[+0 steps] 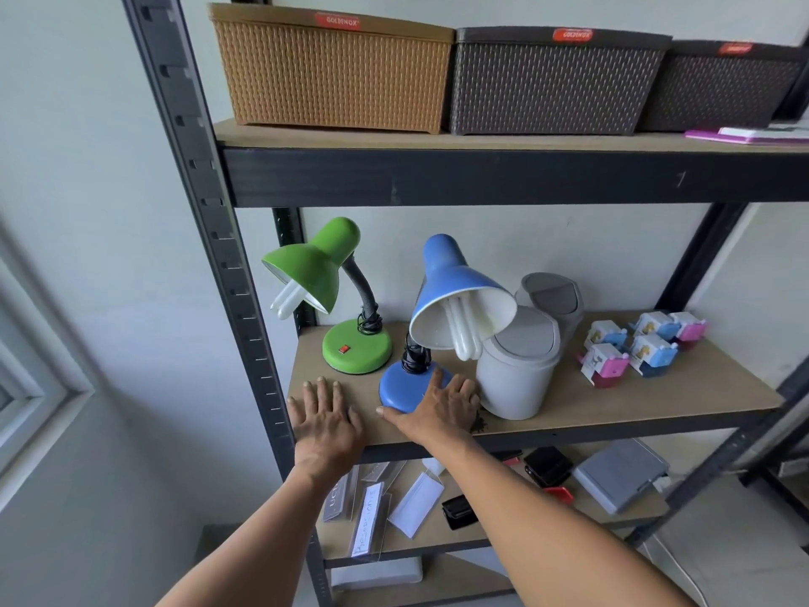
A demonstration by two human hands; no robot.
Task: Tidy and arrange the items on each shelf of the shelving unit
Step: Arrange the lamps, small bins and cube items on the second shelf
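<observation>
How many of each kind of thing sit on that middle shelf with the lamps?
Desk lamps: 2, the green lamp and the blue lamp
Grey swing-lid bins: 2, front bin and rear bin
Small packaged items, blue or pink: 5, such as this blue one
Total: 9

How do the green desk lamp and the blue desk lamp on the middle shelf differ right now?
The green desk lamp stands further back and left on the middle shelf; the blue desk lamp stands nearer the front edge. The green lamp's shade faces left, the blue one's faces down and right, over a grey swing-lid bin. The right hand rests on the blue base; no hand touches the green one. Both have gooseneck stems, round bases and white bulbs.
</observation>
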